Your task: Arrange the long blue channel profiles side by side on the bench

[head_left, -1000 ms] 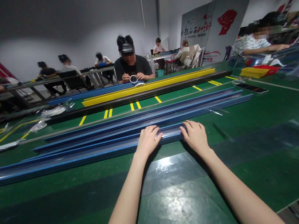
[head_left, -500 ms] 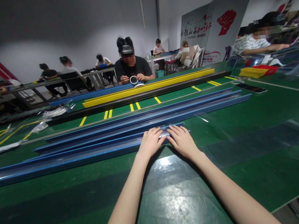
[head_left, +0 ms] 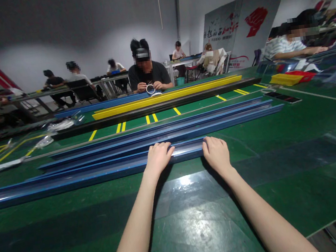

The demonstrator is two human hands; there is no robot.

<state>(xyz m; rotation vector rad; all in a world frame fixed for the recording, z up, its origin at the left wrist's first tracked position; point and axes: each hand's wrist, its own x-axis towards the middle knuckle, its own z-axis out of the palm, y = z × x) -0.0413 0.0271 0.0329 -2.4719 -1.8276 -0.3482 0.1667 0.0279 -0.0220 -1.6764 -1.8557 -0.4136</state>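
Note:
A long blue channel lies across the green table, the nearest of several blue strips. My left hand is closed over it a little way in from its right end, fingers over the far edge and thumb on the near side. At the channel's right end, my right hand has its fingers curled round the tip. Between the two hands the shiny inside of the channel shows. Just behind lie more blue channels, close together and roughly parallel.
Beyond lie a black strip and a yellow channel. A phone and a yellow tray are at the right. Clear film covers the near table. A person sits opposite, holding a white ring.
My hands have moved apart along the near channel, the left one leftward and the right one to the channel's end. Their fingers have curled. The person opposite has brought both hands to the ring.

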